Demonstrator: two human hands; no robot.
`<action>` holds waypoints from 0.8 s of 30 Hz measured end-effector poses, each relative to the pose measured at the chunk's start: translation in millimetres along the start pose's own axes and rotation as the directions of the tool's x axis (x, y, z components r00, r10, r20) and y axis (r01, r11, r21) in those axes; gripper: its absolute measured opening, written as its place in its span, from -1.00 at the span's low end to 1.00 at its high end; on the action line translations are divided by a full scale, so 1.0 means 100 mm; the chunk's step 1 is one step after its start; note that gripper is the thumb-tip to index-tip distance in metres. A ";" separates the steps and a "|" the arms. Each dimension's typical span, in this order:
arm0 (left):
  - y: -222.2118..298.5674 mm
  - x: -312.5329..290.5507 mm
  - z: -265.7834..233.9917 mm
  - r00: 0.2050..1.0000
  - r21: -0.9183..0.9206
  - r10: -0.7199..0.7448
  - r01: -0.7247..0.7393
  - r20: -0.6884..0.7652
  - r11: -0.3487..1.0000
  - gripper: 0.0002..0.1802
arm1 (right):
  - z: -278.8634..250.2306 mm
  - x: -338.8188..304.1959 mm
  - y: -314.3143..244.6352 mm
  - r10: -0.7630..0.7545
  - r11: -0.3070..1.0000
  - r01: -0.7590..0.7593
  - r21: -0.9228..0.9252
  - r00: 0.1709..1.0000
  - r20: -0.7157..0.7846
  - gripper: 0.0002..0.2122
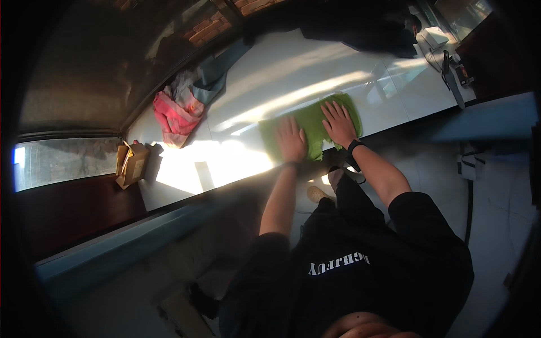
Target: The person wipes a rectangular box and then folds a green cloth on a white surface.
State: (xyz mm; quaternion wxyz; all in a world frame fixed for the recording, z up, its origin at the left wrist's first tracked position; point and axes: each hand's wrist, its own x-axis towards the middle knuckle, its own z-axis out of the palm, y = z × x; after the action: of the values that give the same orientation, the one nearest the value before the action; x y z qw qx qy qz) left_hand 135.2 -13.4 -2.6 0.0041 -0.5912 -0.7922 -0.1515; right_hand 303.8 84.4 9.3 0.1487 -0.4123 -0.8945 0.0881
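A green cloth (313,119) lies spread on a white tiled ledge, its ragged front edge drooping over the ledge's rim. My left hand (291,138) rests flat on its left part, fingers stretched out and slightly blurred. On the right part my right hand (340,123) presses down, palm flat and fingers spread. A black band circles my right wrist. Neither hand grips the cloth.
A crumpled pink and white cloth (177,110) lies on the ledge (242,107) at the left, beside a grey-blue strip of fabric (217,79). An open cardboard box (133,163) stands at the left end. Dark fabric (360,28) lies at the back; a white box (434,38) and cables sit at the right.
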 end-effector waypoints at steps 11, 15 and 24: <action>0.29 -0.17 0.10 0.996 -0.013 0.083 -0.082 0.044 0.997 -0.38 | -0.20 -0.55 0.16 0.090 0.996 -0.090 0.006 0.995 0.052 -0.52; 0.34 -0.04 0.18 0.997 -0.055 0.075 -0.074 0.017 0.996 -0.38 | -0.17 -0.41 0.10 0.213 0.977 -0.207 -0.054 0.969 0.127 -0.52; 0.41 0.52 0.17 0.993 0.064 0.066 -0.073 0.102 0.995 -0.40 | -0.08 0.09 0.40 0.151 0.987 -0.147 -0.065 0.988 0.046 -0.52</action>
State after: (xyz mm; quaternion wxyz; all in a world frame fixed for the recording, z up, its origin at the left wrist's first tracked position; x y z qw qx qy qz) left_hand 160.7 49.9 0.0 -0.0102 -0.6249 -0.7749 -0.0948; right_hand 329.4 117.5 7.5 0.1060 -0.4800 -0.8669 0.0821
